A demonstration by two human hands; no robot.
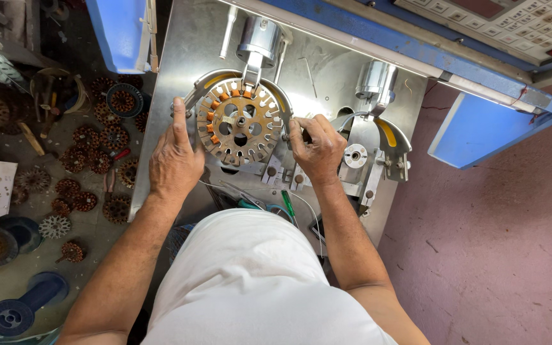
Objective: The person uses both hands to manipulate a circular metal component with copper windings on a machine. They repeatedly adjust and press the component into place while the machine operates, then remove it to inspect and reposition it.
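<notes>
A round slotted stator core (pixel 240 121) with several copper-wound teeth sits on the left spindle of a steel winding machine plate (pixel 190 45). My left hand (pixel 175 155) rests against the curved guard at the core's left edge, index finger pointing up. My right hand (pixel 315 147) is closed on a small dark knob or tool at the core's right edge; what it grips is mostly hidden. A second, bare spindle (pixel 355 155) stands just right of that hand.
Several wound stators (pixel 97 160) lie on the floor at left, with blue wire spools (pixel 14 313) below them. A green-handled screwdriver (pixel 287 204) lies at the plate's near edge. A blue machine frame (pixel 480 128) and control panel (pixel 512 22) are at upper right.
</notes>
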